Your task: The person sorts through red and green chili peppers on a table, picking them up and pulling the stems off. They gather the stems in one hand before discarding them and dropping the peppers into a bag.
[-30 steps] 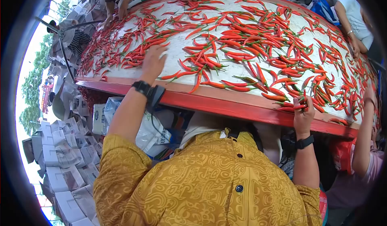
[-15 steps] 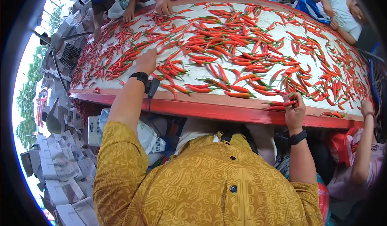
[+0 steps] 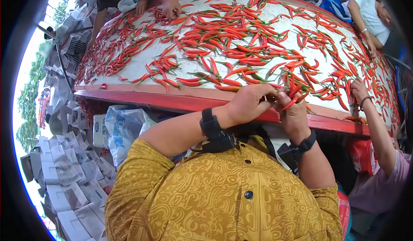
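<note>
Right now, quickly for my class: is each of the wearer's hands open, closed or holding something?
Left hand: fingers bent beside the right; whether it holds anything cannot be told.
Right hand: closed, holding chillies.

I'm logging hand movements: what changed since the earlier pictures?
The bare left hand has moved rightward and back toward the body, from over the white tabletop to the bare right hand; whether it holds anything is unclear. The right hand still holds slim red chilies near the red table edge.

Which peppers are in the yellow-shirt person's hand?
The red bunch in the right hand, at the table's near edge; the loose peppers beyond lie spread out.
</note>
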A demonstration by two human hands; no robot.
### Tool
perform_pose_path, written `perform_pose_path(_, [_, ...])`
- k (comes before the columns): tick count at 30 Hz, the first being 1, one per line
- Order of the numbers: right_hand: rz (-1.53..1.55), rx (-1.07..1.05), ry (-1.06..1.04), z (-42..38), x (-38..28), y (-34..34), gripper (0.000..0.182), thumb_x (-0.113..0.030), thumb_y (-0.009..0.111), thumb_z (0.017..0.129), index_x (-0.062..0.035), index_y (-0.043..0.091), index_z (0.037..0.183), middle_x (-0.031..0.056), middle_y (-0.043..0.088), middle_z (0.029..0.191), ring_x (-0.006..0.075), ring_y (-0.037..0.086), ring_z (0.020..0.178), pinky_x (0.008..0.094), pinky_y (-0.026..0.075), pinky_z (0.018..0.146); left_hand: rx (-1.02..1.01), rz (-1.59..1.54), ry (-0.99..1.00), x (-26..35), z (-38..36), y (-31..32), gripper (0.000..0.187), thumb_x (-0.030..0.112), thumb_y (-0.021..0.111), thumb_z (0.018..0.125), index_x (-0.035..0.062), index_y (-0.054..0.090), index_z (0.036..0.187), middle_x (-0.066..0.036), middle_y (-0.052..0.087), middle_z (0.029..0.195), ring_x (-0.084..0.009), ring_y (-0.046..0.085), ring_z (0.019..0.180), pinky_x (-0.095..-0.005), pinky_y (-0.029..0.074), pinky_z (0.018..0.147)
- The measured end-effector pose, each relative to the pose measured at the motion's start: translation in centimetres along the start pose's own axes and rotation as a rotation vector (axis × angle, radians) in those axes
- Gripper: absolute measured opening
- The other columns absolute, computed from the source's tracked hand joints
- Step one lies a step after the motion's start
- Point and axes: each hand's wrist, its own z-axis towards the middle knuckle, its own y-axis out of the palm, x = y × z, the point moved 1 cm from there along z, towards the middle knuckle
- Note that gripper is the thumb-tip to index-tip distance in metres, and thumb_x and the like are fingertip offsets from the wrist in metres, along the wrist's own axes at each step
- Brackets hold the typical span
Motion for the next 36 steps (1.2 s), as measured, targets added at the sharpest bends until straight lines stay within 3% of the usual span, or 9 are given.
perform_pose_path(2, [0.035,0.084,-0.047,0.5,0.1,-3.4,0.011,-0.013,0.065,0.085,-0.0065,0.060,0.093,-0.0013,0.057,0.072,0.0059,0.053,0.060,0.0202,0.040,0.053,-0.004,-0.032,-0.038,-0.1,-0.2,0.3,0.020,0.010,0.068,0.079,0.0033,0.062,0.097,-0.011,0.061,0.083,-0.0196,0.060,0.070,-0.0295,0.048,0.063])
perform_pose_path(7, [-0.565,0.263,-0.483,1.0,-2.6,-13.2,0.015,-0.016,0.065,0.087,-0.0036,0.056,0.085,-0.0029,0.052,0.070,0.0050,0.045,0.063,0.0211,0.038,0.057,-0.128,0.808,-0.248,-6.1,-3.7,-7.9,0.022,0.019,0.060,0.081,0.0037,0.064,0.095,-0.012,0.063,0.094,-0.0289,0.058,0.094,-0.0399,0.045,0.086])
perform_pose_path(8, [-0.682,0.280,-0.509,0.9,-2.6,-14.8,0.017,-0.016,0.064,0.088,-0.0030,0.055,0.083,-0.0021,0.051,0.069,0.0052,0.043,0.062,0.0217,0.037,0.057,-0.021,0.875,-0.092,-8.8,-5.0,-9.7,0.019,0.016,0.061,0.081,0.0032,0.064,0.094,-0.013,0.062,0.099,-0.0296,0.057,0.098,-0.0395,0.044,0.089])
perform_pose_path(13, [-0.901,0.242,-0.618,0.3,-3.3,-17.0,0.018,-0.014,0.065,0.087,-0.0018,0.053,0.082,0.0013,0.050,0.066,0.0071,0.044,0.061,0.0230,0.039,0.056,0.248,1.069,-0.170,-11.1,-2.8,-14.1,0.018,0.016,0.062,0.080,0.0060,0.064,0.095,-0.011,0.061,0.104,-0.0290,0.056,0.102,-0.0413,0.043,0.090])
perform_pose_path(17, [-0.937,0.204,-0.629,0.0,-4.2,-18.8,0.017,-0.011,0.066,0.084,-0.0023,0.052,0.080,0.0032,0.050,0.067,0.0104,0.046,0.059,0.0248,0.040,0.057,0.134,0.775,-0.211,-9.2,4.7,-8.0,0.020,0.016,0.063,0.080,0.0065,0.065,0.096,-0.013,0.061,0.103,-0.0308,0.058,0.097,-0.0406,0.046,0.085])
perform_pose_path(29, [-1.010,0.214,-0.628,-0.6,-6.8,-25.3,0.018,-0.014,0.066,0.083,-0.0017,0.054,0.081,0.0054,0.049,0.064,0.0137,0.045,0.057,0.0264,0.040,0.055,-0.054,0.995,-0.618,-10.7,9.7,-5.3,0.028,0.025,0.073,0.073,0.0023,0.065,0.087,-0.017,0.063,0.091,-0.0328,0.061,0.088,-0.0425,0.048,0.077])
perform_pose_path(33, [-0.923,0.233,-0.609,-0.5,-7.7,-27.7,0.015,-0.012,0.066,0.084,-0.0020,0.055,0.082,0.0036,0.051,0.065,0.0109,0.047,0.058,0.0258,0.041,0.055,0.258,0.823,-0.614,-8.1,12.0,-4.1,0.030,0.029,0.074,0.074,0.0034,0.067,0.088,-0.012,0.064,0.075,-0.0231,0.061,0.067,-0.0342,0.046,0.064])
perform_pose_path(34, [-0.880,0.264,-0.561,-0.7,-7.9,-28.3,0.015,-0.012,0.066,0.084,-0.0022,0.055,0.081,0.0023,0.053,0.067,0.0098,0.048,0.059,0.0254,0.041,0.056,0.353,0.749,-0.459,-5.9,12.8,-2.1,0.029,0.027,0.070,0.078,0.0018,0.068,0.091,-0.010,0.062,0.067,-0.0168,0.058,0.060,-0.0307,0.045,0.060])
perform_pose_path(36, [-0.699,0.201,-0.474,-1.0,-9.0,-27.5,0.014,-0.010,0.067,0.083,-0.0032,0.055,0.081,0.0008,0.055,0.070,0.0085,0.048,0.062,0.0246,0.041,0.056,0.207,0.540,-0.318,-2.8,14.7,2.6,0.026,0.023,0.067,0.081,0.0003,0.068,0.094,-0.007,0.064,0.069,-0.0116,0.057,0.061,-0.0286,0.045,0.059])
